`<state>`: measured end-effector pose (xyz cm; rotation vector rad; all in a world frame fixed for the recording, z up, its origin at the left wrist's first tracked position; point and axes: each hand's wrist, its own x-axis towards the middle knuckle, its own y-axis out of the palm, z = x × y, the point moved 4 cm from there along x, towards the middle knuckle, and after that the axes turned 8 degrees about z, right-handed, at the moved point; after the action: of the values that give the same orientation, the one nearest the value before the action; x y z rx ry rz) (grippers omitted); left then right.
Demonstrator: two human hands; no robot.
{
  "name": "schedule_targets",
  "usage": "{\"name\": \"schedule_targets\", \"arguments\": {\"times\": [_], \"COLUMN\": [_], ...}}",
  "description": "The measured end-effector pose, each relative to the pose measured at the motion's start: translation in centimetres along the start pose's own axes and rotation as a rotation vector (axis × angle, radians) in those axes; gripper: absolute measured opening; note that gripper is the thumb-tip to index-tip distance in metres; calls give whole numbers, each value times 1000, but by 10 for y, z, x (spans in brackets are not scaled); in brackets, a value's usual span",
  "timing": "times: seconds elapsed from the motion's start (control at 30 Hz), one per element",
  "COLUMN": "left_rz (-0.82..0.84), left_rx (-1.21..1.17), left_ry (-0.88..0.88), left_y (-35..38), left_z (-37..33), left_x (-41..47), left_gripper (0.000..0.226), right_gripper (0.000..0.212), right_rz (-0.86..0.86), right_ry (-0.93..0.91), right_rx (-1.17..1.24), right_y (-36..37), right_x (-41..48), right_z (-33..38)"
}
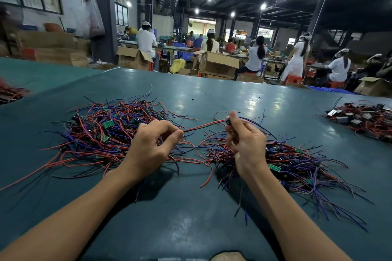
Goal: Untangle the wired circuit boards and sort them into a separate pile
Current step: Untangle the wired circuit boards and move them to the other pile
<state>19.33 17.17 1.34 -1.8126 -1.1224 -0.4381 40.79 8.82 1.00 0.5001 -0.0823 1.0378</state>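
The teal desk point(191, 207) carries two heaps of red, blue and black leads. The larger tangled heap point(101, 131) lies to the left, and the looser sorted heap point(297, 165) spreads to the right. The left grip point(152, 144), at the tangled heap's near edge, is clenched in a thumb-and-forefinger pinch on a red wire point(203, 126). The right grip point(246, 140), raised above the sorted heap's left edge, pinches the wire's other end. At its fingertips sits a small dark part point(228, 122), too small to read but probably the wire's circuit board. The wire runs taut between the two grips, its long axis left to right and rising slightly toward the right. The board end is close over the sorted heap, so the right grip looks the nearer one to lay it down, once the left lets the tail go
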Motion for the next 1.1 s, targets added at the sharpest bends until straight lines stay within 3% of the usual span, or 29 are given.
{"name": "schedule_targets", "arguments": {"times": [0.2, 0.37, 0.6, 1.1], "left_rz": [22, -99, -188, -179], "left_rx": [-19, 72, 175, 154], "left_ry": [-16, -8, 29, 12], "left_y": [0, -8, -21, -26], "left_z": [11, 20, 29, 34], "left_x": [-2, 0, 2, 3], "left_gripper": [21, 9, 19, 18], "right_gripper": [23, 37, 16, 15], "right_rz": [10, 93, 175, 161], "right_ry": [15, 94, 135, 120], "right_rx": [17, 179, 180, 206], "right_y": [0, 6, 9, 8], "right_x": [0, 0, -2, 0], "right_z": [-2, -3, -5, -6]}}
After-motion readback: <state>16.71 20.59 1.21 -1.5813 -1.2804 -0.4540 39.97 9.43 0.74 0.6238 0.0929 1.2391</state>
